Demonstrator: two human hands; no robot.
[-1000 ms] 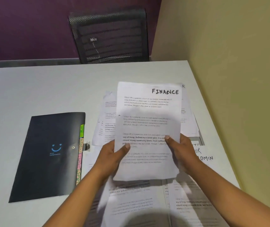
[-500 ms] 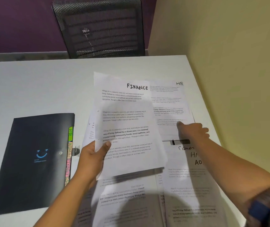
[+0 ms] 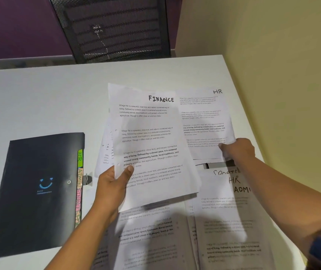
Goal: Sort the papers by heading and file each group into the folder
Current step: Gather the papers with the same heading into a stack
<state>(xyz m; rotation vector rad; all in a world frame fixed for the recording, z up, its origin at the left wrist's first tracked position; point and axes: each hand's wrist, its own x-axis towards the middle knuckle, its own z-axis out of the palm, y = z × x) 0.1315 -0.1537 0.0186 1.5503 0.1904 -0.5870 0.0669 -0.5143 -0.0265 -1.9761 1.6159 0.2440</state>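
I see my left hand (image 3: 113, 184) pinching the FINANCE sheet (image 3: 152, 141) by its lower left edge, lifted above the scattered papers (image 3: 155, 236). My right hand (image 3: 237, 150) grips the HR sheet (image 3: 202, 121) at its lower right corner — the closed black folder (image 3: 39, 191) lies well left on the white table (image 3: 39, 98).

dim room | overhead light — soft shadows on papers (image 3: 155, 230) | edges blurred

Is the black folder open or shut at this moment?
Shut. The black folder lies flat on the table, cover down, coloured tabs sticking out along its right edge.
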